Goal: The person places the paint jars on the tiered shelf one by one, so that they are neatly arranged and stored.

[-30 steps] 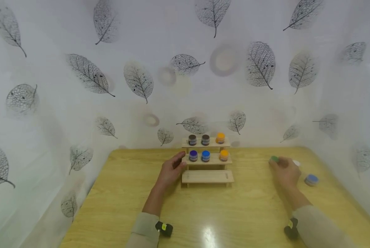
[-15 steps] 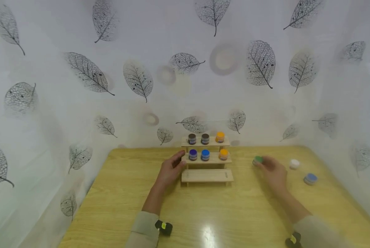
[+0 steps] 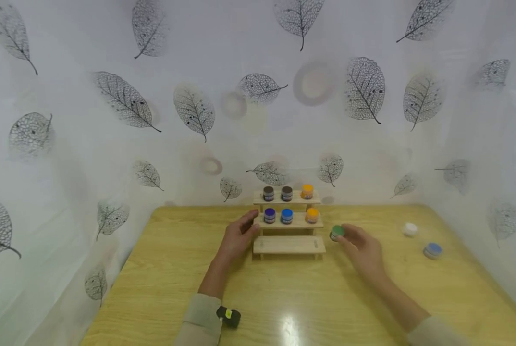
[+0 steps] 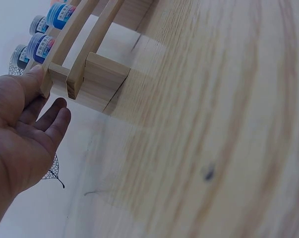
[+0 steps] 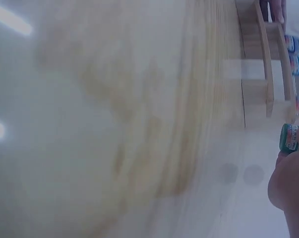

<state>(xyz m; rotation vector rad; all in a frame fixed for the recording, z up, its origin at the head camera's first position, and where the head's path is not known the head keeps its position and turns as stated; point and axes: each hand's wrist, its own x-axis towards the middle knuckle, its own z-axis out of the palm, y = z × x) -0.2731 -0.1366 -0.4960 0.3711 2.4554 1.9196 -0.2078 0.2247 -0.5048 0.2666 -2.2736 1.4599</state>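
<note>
A three-step wooden rack [image 3: 289,245] stands at the back of the table. Its middle step carries a purple paint jar [image 3: 269,216], a blue paint jar [image 3: 287,216] and an orange paint jar [image 3: 312,216]. My left hand [image 3: 236,240] holds the left end of that step, thumb on the edge in the left wrist view. To the right of the rack, my right hand [image 3: 365,251] pinches a green-lidded paint jar [image 3: 337,233] between thumb and fingers. The jar's label shows in the right wrist view, where the hand hides part of it.
Two dark-lidded jars [image 3: 268,193] and an orange jar [image 3: 307,191] sit on the top step. On the right of the table [image 3: 176,288] lie a white jar [image 3: 410,229] and a light-blue jar [image 3: 433,250]. A leaf-patterned curtain [image 3: 258,129] hangs behind.
My right hand has carried the green paint jar left across the table toward the rack, uncovering the white jar. The left hand has stayed at the rack's end.
</note>
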